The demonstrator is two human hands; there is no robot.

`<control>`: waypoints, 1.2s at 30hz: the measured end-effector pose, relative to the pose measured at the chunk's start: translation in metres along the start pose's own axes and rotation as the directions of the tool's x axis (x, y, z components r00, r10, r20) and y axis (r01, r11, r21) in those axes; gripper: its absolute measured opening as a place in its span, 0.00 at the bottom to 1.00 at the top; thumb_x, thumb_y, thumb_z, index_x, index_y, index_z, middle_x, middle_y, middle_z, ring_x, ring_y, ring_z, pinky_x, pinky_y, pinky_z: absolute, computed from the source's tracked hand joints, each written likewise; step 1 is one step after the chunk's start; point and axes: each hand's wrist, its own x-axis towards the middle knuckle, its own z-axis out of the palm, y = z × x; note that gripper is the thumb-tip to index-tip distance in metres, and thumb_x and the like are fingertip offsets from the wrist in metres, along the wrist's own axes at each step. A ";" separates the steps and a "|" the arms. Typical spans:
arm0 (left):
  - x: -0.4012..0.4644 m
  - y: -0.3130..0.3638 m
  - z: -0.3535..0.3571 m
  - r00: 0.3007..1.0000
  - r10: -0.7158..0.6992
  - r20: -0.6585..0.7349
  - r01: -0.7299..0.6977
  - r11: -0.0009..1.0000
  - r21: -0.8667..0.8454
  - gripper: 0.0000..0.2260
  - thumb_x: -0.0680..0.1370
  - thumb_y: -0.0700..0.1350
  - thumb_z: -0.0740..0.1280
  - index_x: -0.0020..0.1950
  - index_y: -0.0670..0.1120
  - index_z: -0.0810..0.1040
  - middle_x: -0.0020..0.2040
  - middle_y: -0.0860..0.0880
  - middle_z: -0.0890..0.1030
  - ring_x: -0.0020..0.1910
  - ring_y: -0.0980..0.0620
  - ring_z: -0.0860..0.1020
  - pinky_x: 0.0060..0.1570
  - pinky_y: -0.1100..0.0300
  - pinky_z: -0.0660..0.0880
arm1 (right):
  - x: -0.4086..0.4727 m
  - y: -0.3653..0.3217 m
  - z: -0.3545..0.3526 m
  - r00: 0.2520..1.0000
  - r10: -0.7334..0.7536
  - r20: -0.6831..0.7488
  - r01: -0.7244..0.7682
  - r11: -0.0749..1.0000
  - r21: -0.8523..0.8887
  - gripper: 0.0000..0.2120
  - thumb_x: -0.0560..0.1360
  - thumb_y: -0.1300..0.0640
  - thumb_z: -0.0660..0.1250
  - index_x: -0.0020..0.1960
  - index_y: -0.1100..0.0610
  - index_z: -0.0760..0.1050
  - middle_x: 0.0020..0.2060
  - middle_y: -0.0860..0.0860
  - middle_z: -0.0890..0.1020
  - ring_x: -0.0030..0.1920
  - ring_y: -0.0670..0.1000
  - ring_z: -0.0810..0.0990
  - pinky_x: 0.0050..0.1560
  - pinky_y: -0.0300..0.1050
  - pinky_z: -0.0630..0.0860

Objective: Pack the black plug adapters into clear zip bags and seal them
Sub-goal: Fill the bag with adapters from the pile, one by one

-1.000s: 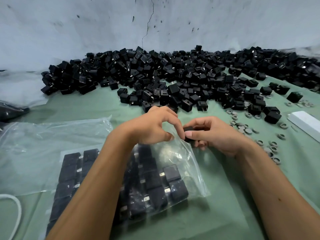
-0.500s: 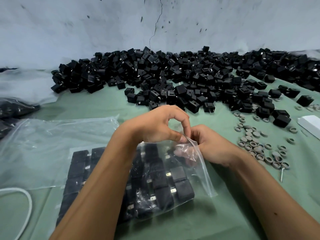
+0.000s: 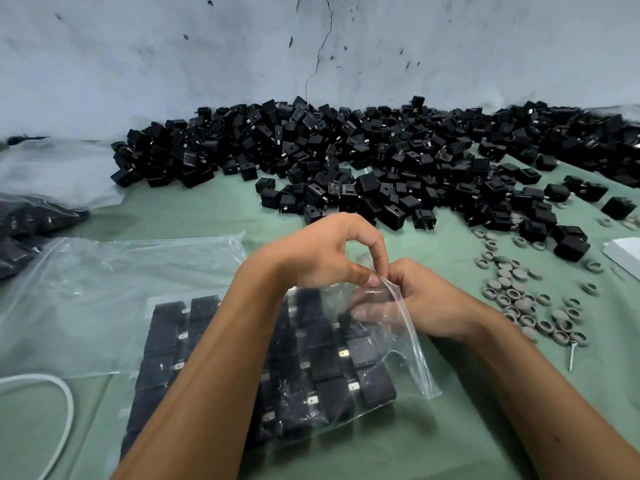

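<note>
This looks like a small packing workshop, a bare workroom and no home or shop. A great heap of identical black plug adapters (image 3: 363, 161) lies loose along a rough, stained and cracked grey wall (image 3: 311, 46), spread straight onto a green cloth (image 3: 450, 427) that covers the work surface. Beside the heap sit scattered small grey rings (image 3: 519, 299) (with a single screw (image 3: 572, 356) among them) and clear plastic bags (image 3: 104, 289), one already filled with neat rows of adapters.
</note>
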 end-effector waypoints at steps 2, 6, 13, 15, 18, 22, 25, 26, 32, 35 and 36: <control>-0.001 -0.001 0.000 0.999 -0.032 -0.014 0.032 0.999 0.013 0.04 0.73 0.44 0.79 0.45 0.52 0.87 0.60 0.54 0.79 0.62 0.64 0.72 0.59 0.73 0.63 | -0.001 0.002 -0.004 0.998 0.023 -0.061 -0.020 0.998 0.055 0.13 0.75 0.53 0.76 0.50 0.65 0.84 0.43 0.67 0.84 0.39 0.64 0.81 0.44 0.57 0.78; -0.003 -0.005 -0.006 0.993 -0.115 -0.032 0.116 0.993 0.034 0.05 0.74 0.48 0.78 0.48 0.56 0.86 0.62 0.59 0.76 0.68 0.59 0.72 0.66 0.62 0.66 | 0.003 0.005 -0.010 0.919 0.051 -0.391 -0.032 0.998 0.056 0.03 0.79 0.61 0.72 0.46 0.58 0.84 0.34 0.59 0.81 0.29 0.51 0.75 0.31 0.48 0.71; -0.018 -0.024 -0.030 0.888 -0.412 -0.204 0.452 0.863 0.225 0.06 0.77 0.53 0.74 0.51 0.59 0.80 0.64 0.52 0.75 0.58 0.50 0.73 0.57 0.55 0.69 | 0.040 -0.006 -0.008 0.762 -0.177 -0.622 -0.109 0.913 -0.393 0.06 0.78 0.57 0.72 0.44 0.48 0.83 0.37 0.44 0.84 0.39 0.45 0.82 0.45 0.46 0.83; -0.024 -0.030 -0.035 0.852 -0.482 -0.202 0.519 0.827 0.216 0.07 0.77 0.53 0.74 0.54 0.58 0.80 0.62 0.53 0.75 0.58 0.49 0.74 0.56 0.55 0.69 | 0.065 -0.018 -0.009 0.832 -0.278 -0.480 -0.101 0.774 -0.625 0.04 0.78 0.55 0.72 0.50 0.47 0.83 0.43 0.42 0.82 0.45 0.44 0.79 0.51 0.48 0.80; -0.030 -0.033 -0.042 0.837 -0.507 -0.205 0.542 0.821 0.182 0.09 0.77 0.53 0.74 0.56 0.57 0.81 0.60 0.53 0.74 0.59 0.49 0.75 0.59 0.54 0.71 | 0.107 -0.029 -0.011 0.934 -0.284 -0.218 -0.005 0.597 -0.802 0.18 0.79 0.52 0.70 0.68 0.46 0.78 0.58 0.48 0.78 0.60 0.52 0.71 0.63 0.53 0.73; -0.029 -0.033 -0.043 0.847 -0.490 -0.208 0.522 0.839 0.150 0.09 0.77 0.52 0.74 0.57 0.56 0.81 0.60 0.53 0.74 0.57 0.49 0.76 0.59 0.53 0.72 | 0.140 -0.033 -0.007 0.989 -0.143 0.023 0.063 0.286 -0.956 0.17 0.79 0.55 0.68 0.67 0.47 0.77 0.64 0.50 0.69 0.61 0.55 0.67 0.59 0.55 0.76; -0.028 -0.032 -0.042 0.856 -0.471 -0.211 0.503 0.853 0.140 0.09 0.77 0.52 0.74 0.57 0.56 0.81 0.60 0.52 0.75 0.56 0.49 0.76 0.59 0.53 0.73 | 0.146 -0.031 -0.007 0.985 -0.170 -0.019 0.036 0.314 -0.949 0.08 0.76 0.58 0.71 0.55 0.53 0.82 0.56 0.52 0.69 0.54 0.55 0.69 0.53 0.55 0.76; -0.027 -0.032 -0.041 0.859 -0.466 -0.210 0.498 0.856 0.138 0.09 0.77 0.52 0.74 0.57 0.56 0.81 0.59 0.52 0.75 0.57 0.49 0.76 0.60 0.53 0.73 | 0.145 -0.030 -0.008 0.982 -0.185 -0.038 0.031 0.356 -0.934 0.08 0.76 0.59 0.71 0.54 0.55 0.82 0.54 0.52 0.69 0.52 0.56 0.71 0.50 0.53 0.76; -0.024 -0.031 -0.039 0.890 -0.413 -0.194 0.444 0.883 0.156 0.07 0.77 0.52 0.74 0.55 0.58 0.81 0.62 0.52 0.75 0.62 0.50 0.75 0.64 0.52 0.72 | 0.099 -0.020 -0.019 0.797 -0.431 -0.422 0.086 0.774 -0.627 0.11 0.76 0.58 0.75 0.59 0.53 0.84 0.51 0.52 0.75 0.49 0.52 0.77 0.52 0.43 0.75; -0.021 -0.025 -0.035 0.922 -0.351 -0.162 0.372 0.920 0.121 0.07 0.78 0.49 0.73 0.51 0.62 0.81 0.64 0.53 0.76 0.64 0.51 0.75 0.66 0.50 0.72 | 0.061 -0.009 -0.020 0.718 -0.188 -0.670 0.146 0.982 -0.118 0.11 0.79 0.57 0.72 0.61 0.47 0.82 0.48 0.50 0.82 0.47 0.51 0.84 0.52 0.42 0.80; -0.019 -0.021 -0.032 0.933 -0.329 -0.146 0.346 0.931 0.113 0.08 0.79 0.48 0.73 0.51 0.63 0.81 0.64 0.53 0.76 0.65 0.52 0.75 0.66 0.50 0.72 | 0.050 -0.004 -0.019 0.725 -0.086 -0.684 0.159 0.986 0.043 0.11 0.80 0.58 0.71 0.59 0.46 0.84 0.47 0.51 0.84 0.47 0.50 0.85 0.51 0.42 0.80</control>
